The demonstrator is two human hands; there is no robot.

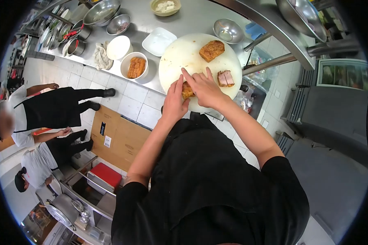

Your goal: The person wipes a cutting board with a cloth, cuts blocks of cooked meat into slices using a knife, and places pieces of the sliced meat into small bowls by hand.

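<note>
A browned, crisp-skinned piece of roast pork (pixel 187 90) lies near the front of the round white cutting board (pixel 171 57). My left hand (pixel 175 101) is closed around its left side, with the thumb near its lower edge. Over its right side is my right hand (pixel 208 90), index finger stretched forward and middle fingers bent; the thumb is hidden. Both hands partly cover the pork. To the right sits a cut pork piece (pixel 225 78) with pale meat showing. A larger browned pork block (pixel 212 50) rests farther back on the board.
A white bowl (pixel 125 70) left of the board holds more browned pork. Behind it are another white bowl (pixel 119 47), a square white dish (pixel 159 41) and a crumpled cloth (pixel 103 56). A metal bowl (pixel 228 31) stands behind the board. Two people in aprons (pixel 49 108) are at left.
</note>
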